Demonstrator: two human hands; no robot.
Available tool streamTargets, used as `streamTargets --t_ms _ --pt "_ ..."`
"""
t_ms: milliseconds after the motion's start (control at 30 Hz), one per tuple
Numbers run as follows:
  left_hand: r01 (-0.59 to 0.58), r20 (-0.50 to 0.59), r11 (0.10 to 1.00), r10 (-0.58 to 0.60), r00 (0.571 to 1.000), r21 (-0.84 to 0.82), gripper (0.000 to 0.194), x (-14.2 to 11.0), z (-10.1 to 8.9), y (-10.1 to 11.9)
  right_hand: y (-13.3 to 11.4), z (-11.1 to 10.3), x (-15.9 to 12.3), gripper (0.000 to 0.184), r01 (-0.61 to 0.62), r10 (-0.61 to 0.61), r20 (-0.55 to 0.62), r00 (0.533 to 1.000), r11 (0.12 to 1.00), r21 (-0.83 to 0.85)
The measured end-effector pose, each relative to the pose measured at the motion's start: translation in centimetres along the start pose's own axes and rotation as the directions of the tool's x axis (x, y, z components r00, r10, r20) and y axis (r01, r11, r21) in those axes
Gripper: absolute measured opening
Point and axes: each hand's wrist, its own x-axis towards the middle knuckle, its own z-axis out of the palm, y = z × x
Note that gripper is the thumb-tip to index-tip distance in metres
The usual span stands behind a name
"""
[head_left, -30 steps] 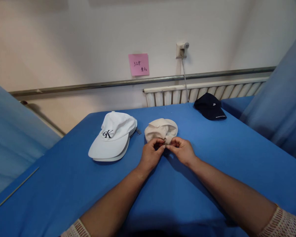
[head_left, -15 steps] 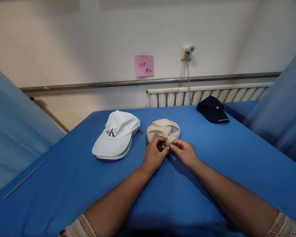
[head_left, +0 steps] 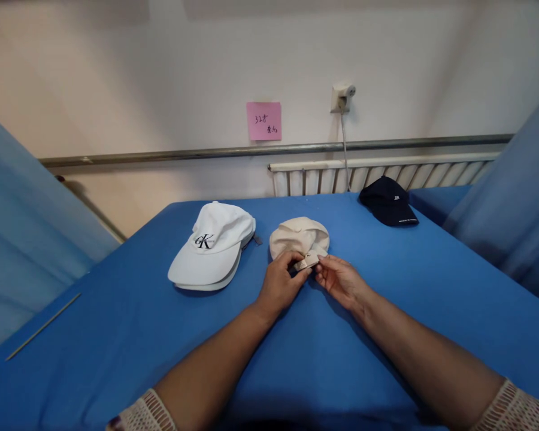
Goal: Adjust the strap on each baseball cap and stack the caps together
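Observation:
A beige cap (head_left: 299,235) lies on the blue-covered table with its back strap (head_left: 308,261) toward me. My left hand (head_left: 281,282) pinches the strap's left part between thumb and fingers. My right hand (head_left: 341,280) is closed on the strap's right end, its fingertips bent around the fabric. A small metal fitting shows on the strap between the two hands. The brim of this cap is hidden from view. To the left, white caps (head_left: 215,239) are stacked, the top one bearing black "CK" lettering.
A navy cap (head_left: 387,202) rests at the table's back right. On the left lies a thin stick (head_left: 44,326). Behind the blue table cover (head_left: 139,335) are a radiator (head_left: 312,181), a metal rail (head_left: 197,154) and a plugged-in cord (head_left: 344,146). Blue curtains (head_left: 22,227) hang at both sides.
My right hand has turned and shifted slightly right, lifting the strap end. The strap's flat beige side and metal fitting now show. My left hand keeps its hold.

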Motion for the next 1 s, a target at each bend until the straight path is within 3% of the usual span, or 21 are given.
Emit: streamTargets --t_ms 167,367,600,800,1000 --pt "0.037 -0.053 0.997 -0.041 0.998 -0.073 0.009 0.0 0.3 -0.2 -0.4 -0.2 0.2 0.017 0.028 -0.027 -0.022 0.999 0.998 0.058" --pt "-0.045 0.060 0.997 0.041 0.997 0.069 0.028 -0.1 -0.1 0.0 -0.4 0.9 -0.8 0.020 0.014 -0.014 0.061 0.998 1.000 -0.010" --pt "-0.102 0.039 0.985 0.098 0.994 0.139 0.011 -0.1 -0.3 0.7 0.1 0.8 -0.7 0.019 0.043 -0.043 0.012 0.999 0.999 0.008" --pt "-0.096 0.001 0.994 0.096 0.995 0.053 0.012 -0.1 -0.1 0.9 0.5 0.4 -0.3 0.012 -0.006 0.002 0.047 0.999 0.996 0.084" --pt "-0.051 -0.019 0.996 0.050 0.999 -0.068 0.014 0.0 0.0 0.2 -0.6 1.3 -1.2 0.020 0.009 -0.025 0.157 0.987 0.995 0.103"
